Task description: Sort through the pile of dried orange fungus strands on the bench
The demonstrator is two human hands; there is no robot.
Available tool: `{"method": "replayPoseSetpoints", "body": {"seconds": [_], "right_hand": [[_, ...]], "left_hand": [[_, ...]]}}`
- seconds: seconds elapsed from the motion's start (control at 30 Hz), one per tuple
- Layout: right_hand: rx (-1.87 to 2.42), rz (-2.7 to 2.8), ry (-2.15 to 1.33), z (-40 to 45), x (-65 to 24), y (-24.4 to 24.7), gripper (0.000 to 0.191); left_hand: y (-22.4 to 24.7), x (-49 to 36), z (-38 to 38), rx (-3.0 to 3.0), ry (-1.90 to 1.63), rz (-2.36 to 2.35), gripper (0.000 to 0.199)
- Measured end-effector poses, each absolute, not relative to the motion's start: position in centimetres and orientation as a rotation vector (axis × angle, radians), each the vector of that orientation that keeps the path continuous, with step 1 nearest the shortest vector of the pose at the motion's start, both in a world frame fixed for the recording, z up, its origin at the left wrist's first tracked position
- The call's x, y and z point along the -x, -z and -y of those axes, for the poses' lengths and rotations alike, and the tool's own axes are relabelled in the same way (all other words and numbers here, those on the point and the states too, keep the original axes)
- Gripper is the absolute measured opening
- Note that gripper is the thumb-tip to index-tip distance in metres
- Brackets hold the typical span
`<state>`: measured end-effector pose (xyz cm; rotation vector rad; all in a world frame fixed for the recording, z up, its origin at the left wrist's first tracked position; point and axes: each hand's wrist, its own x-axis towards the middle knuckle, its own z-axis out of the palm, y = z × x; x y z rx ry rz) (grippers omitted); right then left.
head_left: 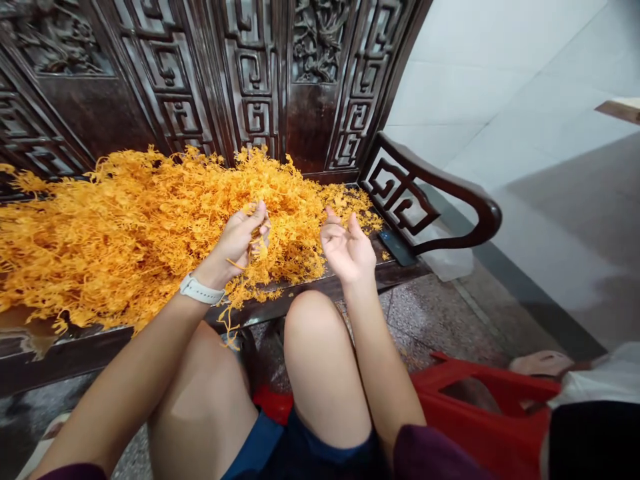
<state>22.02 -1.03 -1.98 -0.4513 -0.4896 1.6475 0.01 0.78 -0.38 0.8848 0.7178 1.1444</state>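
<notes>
A large heap of orange, frilly strands (150, 227) lies along the seat of a dark carved wooden bench (320, 127). Over the heap's front part, my left hand (247, 237) is closed, with thumb and fingers pinching an orange strand, and a piece of it hangs below the palm. A pale watch is on that wrist. My right hand (347, 247) is to the right of the heap's front, palm up, fingers loosely curled and apart, with nothing seen in it.
The bench's curved armrest (450, 193) rises at the right, beside a dark phone (397, 248) on the seat. A clear plastic bag (447, 260) is behind it. A red plastic stool (485, 427) stands at the lower right, near a person's foot. My knees are below the bench edge.
</notes>
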Motion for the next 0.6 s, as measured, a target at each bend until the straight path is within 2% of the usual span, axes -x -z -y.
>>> {"method": "replayPoseSetpoints", "body": {"seconds": [0.1, 0.23, 0.33, 0.6], "right_hand": [[0.653, 0.280, -1.630, -0.2, -22.9, 3.2, 0.018], [0.628, 0.309, -1.741, 0.9, -22.0, 4.4, 0.014], [0.658, 0.417, -1.758, 2.0, -20.6, 4.0, 0.015], [0.873, 0.955, -1.136, 3.2, -18.4, 2.3, 0.021]], "left_hand": [[0.3, -0.3, -0.4, -0.948, -1.093, -0.803, 0.042], [0.0, -1.0, 0.1, -1.038, -1.025, -0.882, 0.047], [0.3, -1.2, 0.1, -1.130, -0.961, -0.866, 0.043], [0.3, -0.7, 0.3, -1.556, -0.811, -0.772, 0.043]]}}
